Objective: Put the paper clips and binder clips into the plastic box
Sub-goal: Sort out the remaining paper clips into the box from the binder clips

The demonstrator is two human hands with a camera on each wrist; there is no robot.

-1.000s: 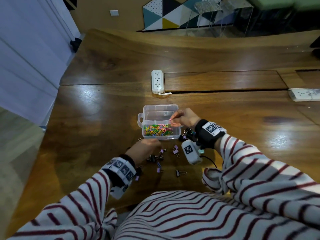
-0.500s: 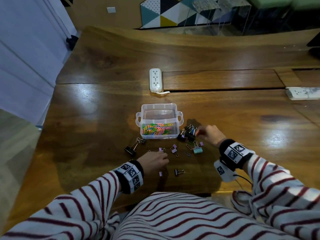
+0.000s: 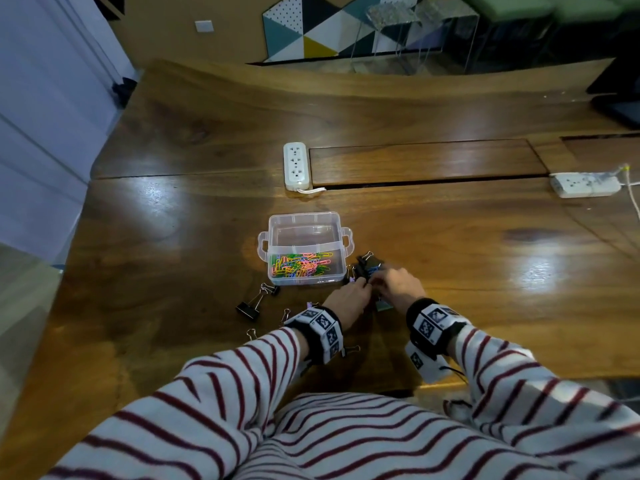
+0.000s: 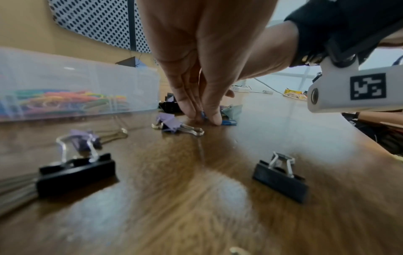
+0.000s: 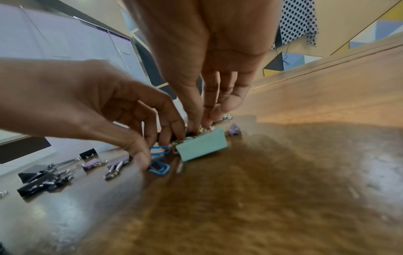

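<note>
The clear plastic box (image 3: pixel 341 252) holds a heap of coloured paper clips (image 3: pixel 301 266) in its near compartment. Just right of it, both hands work close together on the table. My left hand (image 4: pixel 202 117) pinches a blue paper clip (image 4: pixel 229 122) against the wood. A second blue paper clip (image 5: pixel 160 150) lies beside it. My right hand (image 5: pixel 196 127) has its fingertips pinched together at the wire handles of a teal binder clip (image 5: pixel 202 146). Black binder clips (image 3: pixel 369 263) sit just beyond the hands.
Loose binder clips lie left of the hands: a large black one (image 3: pixel 252 304), small purple ones (image 4: pixel 172 123) and two black ones (image 4: pixel 281 179). A white power strip (image 3: pixel 295 165) lies behind the box, another (image 3: pixel 585 184) at the far right.
My left hand moved right from the small clips to join the right hand. My right hand left the box, reached the black clips, then drew back to the teal binder clip.
</note>
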